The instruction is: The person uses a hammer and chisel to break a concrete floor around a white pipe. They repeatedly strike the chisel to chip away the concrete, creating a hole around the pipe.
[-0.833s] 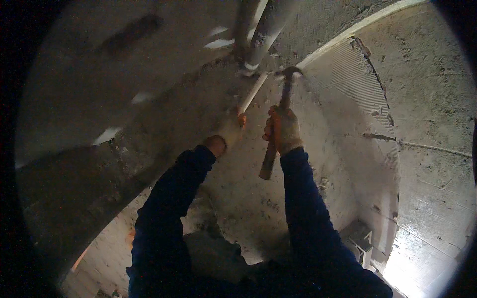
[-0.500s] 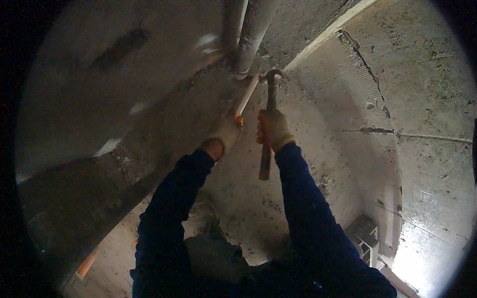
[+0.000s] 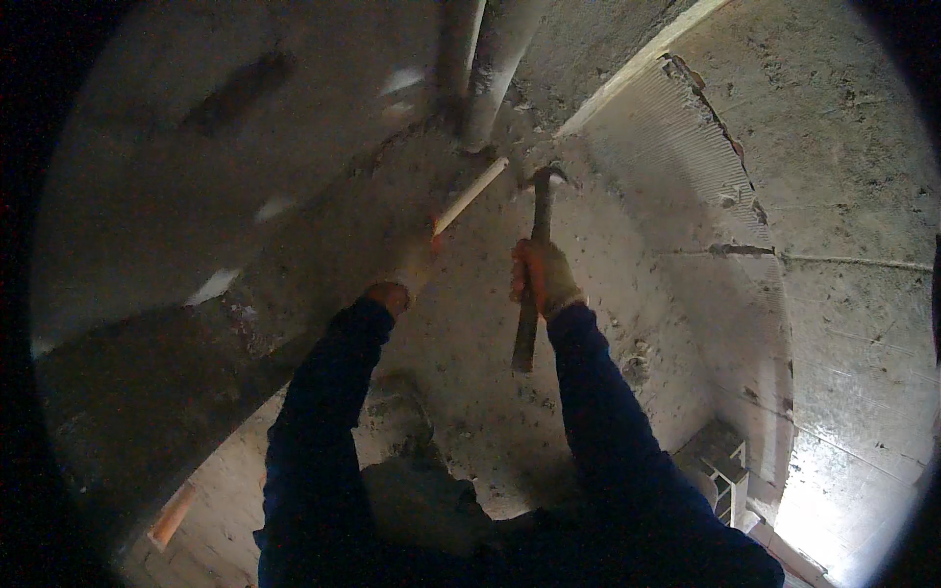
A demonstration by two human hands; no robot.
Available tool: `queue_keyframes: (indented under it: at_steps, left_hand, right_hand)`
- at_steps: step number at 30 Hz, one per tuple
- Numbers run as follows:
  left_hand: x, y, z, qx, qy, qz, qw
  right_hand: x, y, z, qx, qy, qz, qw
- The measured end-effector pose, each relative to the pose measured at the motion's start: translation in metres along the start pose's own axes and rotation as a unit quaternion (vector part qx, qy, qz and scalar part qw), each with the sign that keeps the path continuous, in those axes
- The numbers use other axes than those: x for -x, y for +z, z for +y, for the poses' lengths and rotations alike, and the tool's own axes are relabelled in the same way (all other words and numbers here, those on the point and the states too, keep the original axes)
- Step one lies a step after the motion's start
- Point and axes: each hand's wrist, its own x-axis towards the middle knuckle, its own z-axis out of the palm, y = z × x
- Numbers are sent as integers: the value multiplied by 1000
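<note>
My left hand (image 3: pixel 410 272), in a pale work glove, is closed around a long chisel (image 3: pixel 470 194) with an orange grip. Its light shaft points up and right into the rough plaster wall (image 3: pixel 588 323), just under two vertical pipes (image 3: pixel 495 69). My right hand (image 3: pixel 541 279), also gloved, grips the wooden handle of a hammer (image 3: pixel 532 263). The hammer stands almost upright, its metal head (image 3: pixel 547 176) close to the right of the chisel's tip. Both sleeves are dark blue.
Plaster is chipped away around the pipes. A cracked edge of ribbed mesh (image 3: pixel 716 167) runs down the wall on the right. A pale strip (image 3: pixel 647 64) slants up right. Rubble lies below, with a hollow block (image 3: pixel 720 465) at lower right and an orange-handled tool (image 3: pixel 172 514) at lower left.
The view has shifted, so hands and pipes sit a little differently in frame. The hammer went from tilted to nearly upright, its head staying beside the chisel tip. Both grips are unchanged.
</note>
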Motion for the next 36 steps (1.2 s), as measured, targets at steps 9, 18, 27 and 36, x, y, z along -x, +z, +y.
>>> queue_keyframes:
  at_steps: [9, 18, 27, 36]
  left_hand:
    - [28, -17, 41, 295, -355, -96, 882]
    - [-2, -51, 42, 36, -312, -286, 905]
    - [-32, -77, 58, 15, -302, -303, 904]
    - [-30, -76, 57, 10, -260, -247, 933]
  right_hand:
    - [15, 4, 28, 4, 1, 88, 996]
    - [43, 32, -23, -50, -140, 48, 988]
    - [22, 77, -32, -110, -66, 107, 986]
    - [45, 72, -45, -161, -392, 66, 903]
